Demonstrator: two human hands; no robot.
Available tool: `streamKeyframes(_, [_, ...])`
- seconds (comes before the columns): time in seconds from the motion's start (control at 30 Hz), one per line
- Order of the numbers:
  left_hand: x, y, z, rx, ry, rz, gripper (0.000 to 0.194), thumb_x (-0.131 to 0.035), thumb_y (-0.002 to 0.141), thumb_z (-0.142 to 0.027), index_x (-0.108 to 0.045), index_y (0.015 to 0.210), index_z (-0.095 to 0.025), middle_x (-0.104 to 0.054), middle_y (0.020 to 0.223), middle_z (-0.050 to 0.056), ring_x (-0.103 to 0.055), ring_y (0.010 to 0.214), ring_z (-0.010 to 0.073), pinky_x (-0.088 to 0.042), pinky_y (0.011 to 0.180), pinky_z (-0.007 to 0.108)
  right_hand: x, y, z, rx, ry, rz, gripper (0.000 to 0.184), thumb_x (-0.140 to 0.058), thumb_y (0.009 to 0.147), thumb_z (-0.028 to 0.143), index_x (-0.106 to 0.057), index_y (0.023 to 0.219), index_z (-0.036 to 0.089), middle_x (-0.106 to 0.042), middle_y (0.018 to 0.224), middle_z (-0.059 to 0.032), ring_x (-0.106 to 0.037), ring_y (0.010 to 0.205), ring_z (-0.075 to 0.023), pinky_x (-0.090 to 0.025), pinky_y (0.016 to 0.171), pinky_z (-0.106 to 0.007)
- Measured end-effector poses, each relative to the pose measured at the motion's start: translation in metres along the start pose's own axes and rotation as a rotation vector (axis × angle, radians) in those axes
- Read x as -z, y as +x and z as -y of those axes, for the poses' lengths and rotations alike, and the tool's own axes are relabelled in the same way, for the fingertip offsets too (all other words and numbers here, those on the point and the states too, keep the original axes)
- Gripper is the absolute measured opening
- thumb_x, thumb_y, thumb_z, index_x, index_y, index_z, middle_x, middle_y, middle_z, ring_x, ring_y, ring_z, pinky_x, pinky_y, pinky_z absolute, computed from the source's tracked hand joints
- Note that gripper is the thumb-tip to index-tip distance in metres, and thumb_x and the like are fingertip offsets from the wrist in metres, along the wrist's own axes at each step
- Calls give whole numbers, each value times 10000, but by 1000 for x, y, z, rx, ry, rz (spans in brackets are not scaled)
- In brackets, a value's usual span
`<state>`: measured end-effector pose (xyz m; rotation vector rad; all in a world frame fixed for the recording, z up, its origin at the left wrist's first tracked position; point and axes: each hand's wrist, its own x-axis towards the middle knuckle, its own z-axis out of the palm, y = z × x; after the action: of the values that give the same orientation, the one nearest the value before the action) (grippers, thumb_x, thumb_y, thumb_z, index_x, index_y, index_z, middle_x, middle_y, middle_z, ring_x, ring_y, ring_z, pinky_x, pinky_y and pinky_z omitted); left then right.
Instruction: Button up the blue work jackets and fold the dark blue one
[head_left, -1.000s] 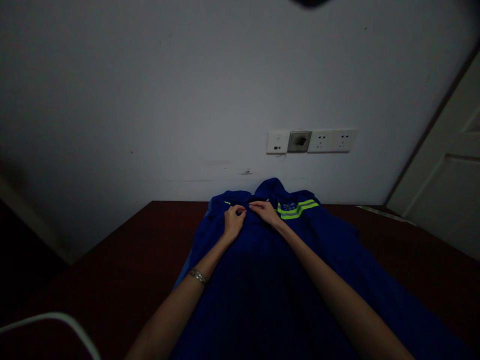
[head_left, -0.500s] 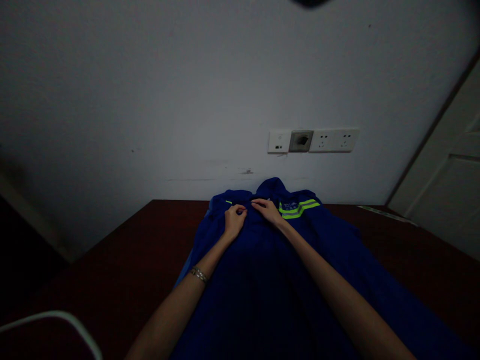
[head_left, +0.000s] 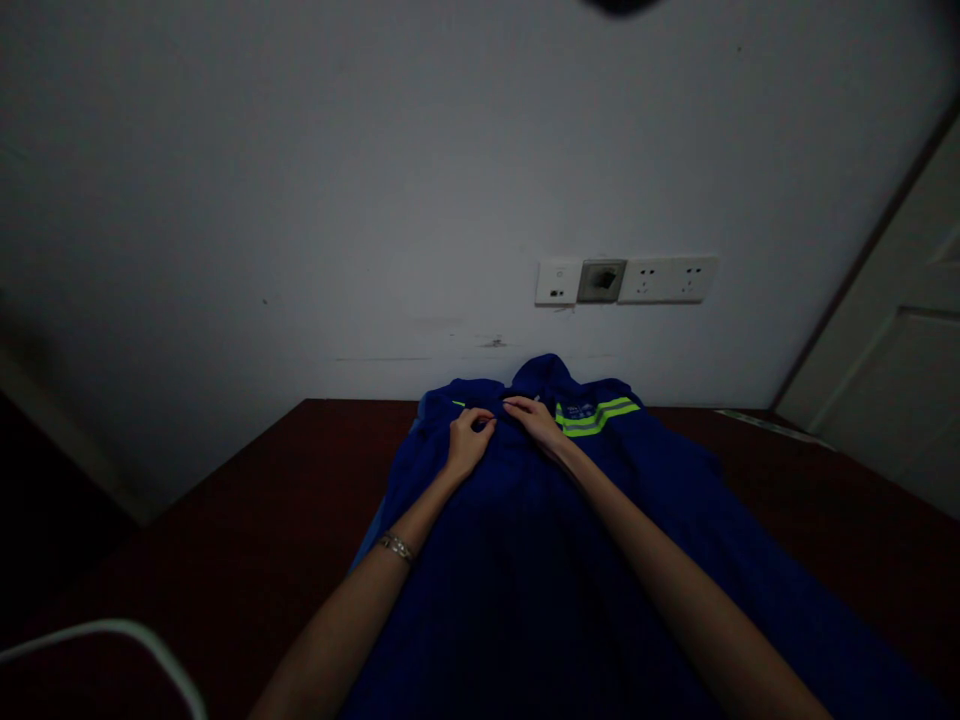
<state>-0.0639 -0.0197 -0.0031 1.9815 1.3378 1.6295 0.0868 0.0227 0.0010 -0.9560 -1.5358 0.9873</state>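
A dark blue work jacket (head_left: 540,510) with yellow-green and grey reflective stripes lies spread out, its collar (head_left: 544,375) toward the wall. At the front opening just below the collar, my left hand (head_left: 469,440) is closed in a pinch on the jacket's edge. My right hand (head_left: 534,420) is a short way to its right, thumb and fingers pinched on the cloth of the other edge. A metal bracelet (head_left: 397,546) circles my left wrist. The dim light hides any small fastener between the fingertips.
The jacket rests on a dark red-brown table (head_left: 300,470) that meets a pale wall (head_left: 337,200). Sockets and switches (head_left: 626,281) sit on the wall above the collar. A white curved cable or bar (head_left: 127,628) crosses the lower left. A pale door (head_left: 915,330) stands at the right.
Both hands stay at the jacket's front below the collar, with only tiny finger movements. The camera view has shifted very slightly.
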Motion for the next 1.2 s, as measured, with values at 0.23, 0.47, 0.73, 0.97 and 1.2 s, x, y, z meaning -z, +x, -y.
streamKeyframes(0.23, [-3, 1, -2, -21, 14, -16, 76, -593, 709, -145, -651, 758, -156, -652, 762, 29, -574, 745, 141, -440, 735, 261, -2, 2, -4, 49, -41, 21, 279, -579, 681, 377, -664, 863, 183, -661, 898, -26, -573, 854, -169, -418, 817, -304])
streamKeyframes(0.47, [-5, 4, -10, 83, 42, -32, 72, -603, 695, -141, -663, 734, -152, -665, 733, 34, -579, 698, 141, -444, 696, 256, -2, 1, -4, 60, -33, 35, 271, -577, 684, 375, -654, 855, 180, -652, 892, -27, -569, 843, -169, -428, 786, -296])
streamKeyframes(0.73, [-5, 5, -14, 173, 11, -48, 72, -608, 681, -151, -672, 714, -139, -663, 694, 34, -585, 658, 136, -448, 655, 240, -1, 2, -3, 61, -43, 34, 277, -583, 681, 378, -661, 860, 183, -654, 894, -26, -566, 852, -170, -420, 797, -300])
streamKeyframes(0.97, [-5, 4, -13, 167, 11, -80, 78, -604, 688, -164, -675, 719, -149, -667, 697, 31, -592, 659, 134, -454, 660, 238, 0, 3, -5, 58, -33, 45, 275, -594, 674, 387, -665, 851, 190, -651, 855, -16, -562, 817, -170, -422, 768, -295])
streamKeyframes(1.2, [-8, 4, -6, 153, 27, -86, 69, -608, 692, -165, -668, 726, -157, -668, 709, 28, -598, 671, 136, -460, 675, 245, -1, 2, -2, 55, -8, 71, 263, -596, 675, 380, -669, 843, 191, -652, 841, -10, -564, 806, -164, -414, 789, -299])
